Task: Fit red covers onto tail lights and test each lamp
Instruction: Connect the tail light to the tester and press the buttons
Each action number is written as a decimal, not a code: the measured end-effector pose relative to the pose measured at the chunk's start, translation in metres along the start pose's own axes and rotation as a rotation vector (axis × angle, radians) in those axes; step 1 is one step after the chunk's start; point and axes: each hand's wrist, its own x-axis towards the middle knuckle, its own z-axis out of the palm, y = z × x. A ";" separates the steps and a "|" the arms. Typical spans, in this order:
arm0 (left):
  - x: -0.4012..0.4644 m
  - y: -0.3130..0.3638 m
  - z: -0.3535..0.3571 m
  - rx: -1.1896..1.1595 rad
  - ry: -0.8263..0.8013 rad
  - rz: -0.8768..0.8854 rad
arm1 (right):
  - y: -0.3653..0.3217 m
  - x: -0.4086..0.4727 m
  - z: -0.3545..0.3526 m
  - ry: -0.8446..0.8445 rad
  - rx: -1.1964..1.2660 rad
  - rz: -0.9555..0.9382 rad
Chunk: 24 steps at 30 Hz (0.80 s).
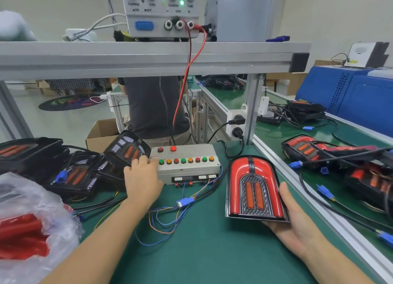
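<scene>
At your far left a crumpled clear plastic bag lies on the green mat, and inside it you can see red covers bunched together. Behind the bag sits a heap of uncovered tail lights, black housings with orange strips showing, their cables tangled; one of them leans against the test box. An open cardboard box stands further back, its contents hidden. Your left hand rests at the left end of the grey test box, fingers slightly curled and close together by the row of coloured buttons; you cannot tell which button they touch. One red lamp on the box top glows. Your right hand cradles a covered tail light from beneath, thumb along its right edge, fingers hidden under it. The glossy red cover frames a dark patterned centre with two orange bars. More covered lamps lie to the right.
</scene>
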 end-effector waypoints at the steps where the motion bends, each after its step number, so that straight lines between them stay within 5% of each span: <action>1: 0.001 0.000 -0.001 -0.010 -0.012 -0.007 | 0.000 0.000 0.000 0.001 -0.001 0.002; 12: 0.010 0.001 -0.008 -0.066 -0.100 -0.081 | 0.002 0.001 -0.002 -0.027 -0.042 -0.018; 24: 0.000 0.019 -0.007 0.042 -0.015 -0.078 | 0.003 -0.004 0.000 -0.046 -0.085 -0.053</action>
